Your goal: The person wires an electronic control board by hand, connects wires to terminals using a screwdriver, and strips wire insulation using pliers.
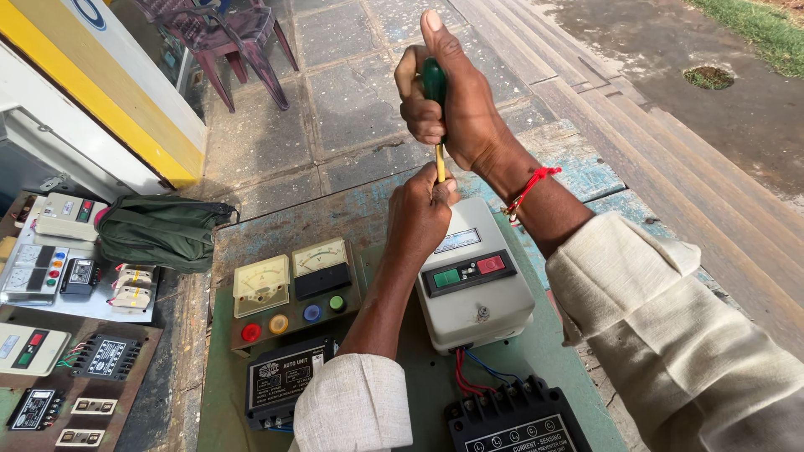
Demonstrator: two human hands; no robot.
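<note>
right hand (448,105): grip closed round green handle of screwdriver (435,109), thumb up, shaft pointing down
left hand (419,213): grip closed, fingertips pinching the yellow shaft low down, resting on top edge of starter box (473,289)
screwdriver: upright, tip at top of starter box, tip itself hidden by left hand
starter box: grey-white, green and red push buttons on front, red and blue wires out of bottom edge; lies on green board (219,368) on the desk (268,222)
meter panel (293,289): two analog meters, four coloured lamps, left of box
black unit (280,381): below panel
green bag (159,230): far left
plastic chair (239,38): on pavement behind
</note>
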